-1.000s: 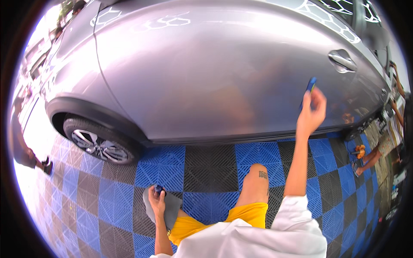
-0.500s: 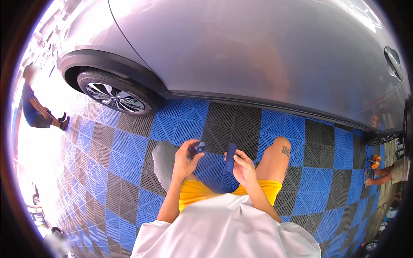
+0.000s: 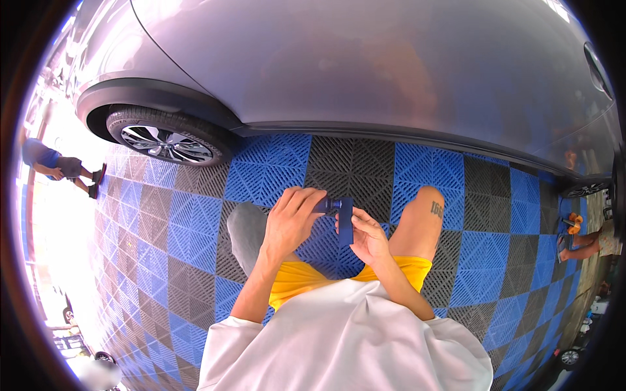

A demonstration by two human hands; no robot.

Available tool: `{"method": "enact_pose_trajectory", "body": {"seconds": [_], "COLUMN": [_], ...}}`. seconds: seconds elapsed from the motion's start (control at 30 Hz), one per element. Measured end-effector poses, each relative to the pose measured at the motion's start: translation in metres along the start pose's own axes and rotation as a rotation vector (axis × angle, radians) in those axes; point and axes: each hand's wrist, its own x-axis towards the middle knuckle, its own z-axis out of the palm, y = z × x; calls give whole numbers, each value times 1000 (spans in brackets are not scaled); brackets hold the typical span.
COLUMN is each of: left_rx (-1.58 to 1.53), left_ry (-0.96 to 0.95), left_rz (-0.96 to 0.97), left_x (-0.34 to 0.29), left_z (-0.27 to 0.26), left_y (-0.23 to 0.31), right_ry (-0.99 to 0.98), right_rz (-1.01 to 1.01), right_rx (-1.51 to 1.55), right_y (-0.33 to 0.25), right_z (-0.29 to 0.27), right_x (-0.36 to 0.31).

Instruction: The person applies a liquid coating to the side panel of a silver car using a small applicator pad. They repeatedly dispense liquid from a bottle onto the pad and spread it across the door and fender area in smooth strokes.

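Observation:
My left hand (image 3: 292,218) is wrapped round a small dark blue bottle (image 3: 323,205), tipped on its side with its neck pointing right. The mouth of the bottle is against or very near the face of a flat, dark blue rectangular block (image 3: 346,225). My right hand (image 3: 370,240) grips that block upright by its right side, fingers behind it and thumb in front. Both hands are above the gap between my knees. Whether any liquid leaves the bottle cannot be made out.
A grey car's side panel (image 3: 339,72) rises ahead, with a front wheel (image 3: 171,144) at the left. Blue and black grid tiles (image 3: 352,163) cover the floor. One person (image 3: 55,163) stands far left; another person's legs (image 3: 583,246) are far right near an orange object (image 3: 574,223).
The bottle has gone from upright to tipped sideways and come right, up to the block. My left hand has turned over it, back of the hand upward. The view has shifted slightly.

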Motion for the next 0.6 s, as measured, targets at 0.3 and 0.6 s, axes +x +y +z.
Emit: {"method": "enact_pose_trajectory", "body": {"seconds": [0.3,0.6], "left_rx": [190,185], "left_ry": [-49,-72], "left_rz": [192,209], "left_x": [11,8], "left_z": [7,13], "left_y": [6,9], "right_ry": [42,16], "right_rz": [-51,-47], "right_rx": [30,4], "right_y": [-1,0], "right_z": [0,-17], "right_x": [-2,0]}}
